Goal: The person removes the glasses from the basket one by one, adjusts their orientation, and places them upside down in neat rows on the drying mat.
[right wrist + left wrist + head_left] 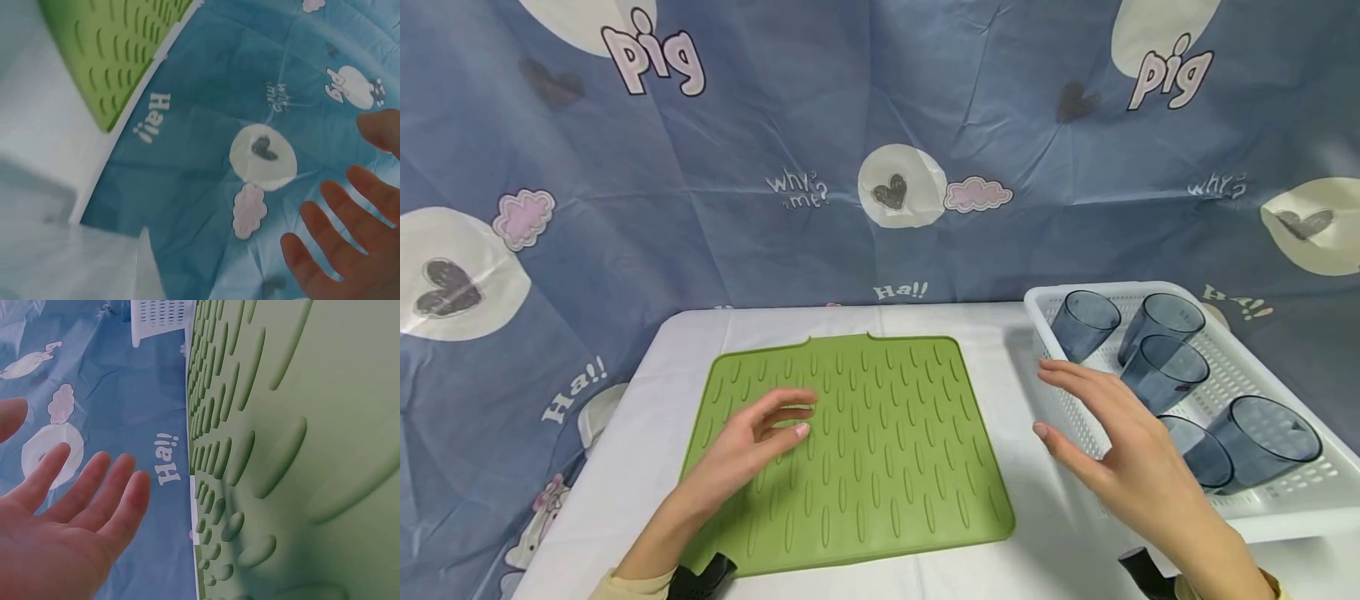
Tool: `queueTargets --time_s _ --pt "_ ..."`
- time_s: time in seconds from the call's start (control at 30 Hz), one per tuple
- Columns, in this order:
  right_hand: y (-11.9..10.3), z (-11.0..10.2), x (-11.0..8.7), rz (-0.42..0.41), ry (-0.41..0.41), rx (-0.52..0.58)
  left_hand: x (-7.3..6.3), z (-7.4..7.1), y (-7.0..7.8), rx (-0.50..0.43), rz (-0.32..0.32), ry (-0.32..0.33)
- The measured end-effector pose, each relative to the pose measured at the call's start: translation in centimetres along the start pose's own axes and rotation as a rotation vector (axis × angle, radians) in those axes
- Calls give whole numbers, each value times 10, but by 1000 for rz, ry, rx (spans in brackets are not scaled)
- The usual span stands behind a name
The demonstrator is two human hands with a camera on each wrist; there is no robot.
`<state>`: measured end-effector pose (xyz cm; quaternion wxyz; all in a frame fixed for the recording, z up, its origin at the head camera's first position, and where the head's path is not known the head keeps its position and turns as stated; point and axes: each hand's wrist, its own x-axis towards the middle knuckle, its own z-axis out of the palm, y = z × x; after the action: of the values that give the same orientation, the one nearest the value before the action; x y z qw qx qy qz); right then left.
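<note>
The left hand [745, 454] is held above the green mat [880, 479], the right hand [1138, 454] to its right, all fingers relaxed; right of the mat, glasses [1262, 454] are contained in a basket [1292, 525].

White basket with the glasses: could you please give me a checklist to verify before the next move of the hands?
1. Right hand free, holding nothing: ok.
2. Left hand free, holding nothing: ok.
3. Five visible glasses inside the white basket: ok.
4. Green mat spread out on the white cloth: ok.
5. A glass already in grip: not ok.
6. Glasses without cracks: cannot tell.
</note>
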<state>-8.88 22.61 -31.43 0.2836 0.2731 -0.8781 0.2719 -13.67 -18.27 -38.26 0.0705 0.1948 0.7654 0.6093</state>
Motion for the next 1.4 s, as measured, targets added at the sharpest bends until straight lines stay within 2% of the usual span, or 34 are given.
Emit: queueTargets --time_s 0.17,0.5,0.6,0.73,0.93,1.03,1.13,1.23,1.3,1.4 --pt "10 -16 -9 36 -14 -30 1 1 -2 16 -19 -12" --pt "28 -44 -29 145 -4 -124 1 0 -5 28 8 -37" --pt "35 -49 -36 148 20 -118 1 1 -6 24 10 -41" --pt "45 -55 -44 185 7 -109 0 1 -5 18 13 -46" --pt "59 -58 -58 280 -20 -127 -1 2 -4 28 11 -47" --pt "66 -58 -65 348 -20 -102 -2 2 -3 34 11 -52" --pt "75 -57 -72 435 -60 -53 -2 2 -3 41 11 -56" --pt "85 -56 -79 524 -143 -29 -3 3 -2 41 10 -58" --pt "92 -56 -83 546 -195 -3 -3 3 -2 35 6 -61" --pt "98 -56 -86 531 -244 44 -2 4 -2 34 -5 -63"
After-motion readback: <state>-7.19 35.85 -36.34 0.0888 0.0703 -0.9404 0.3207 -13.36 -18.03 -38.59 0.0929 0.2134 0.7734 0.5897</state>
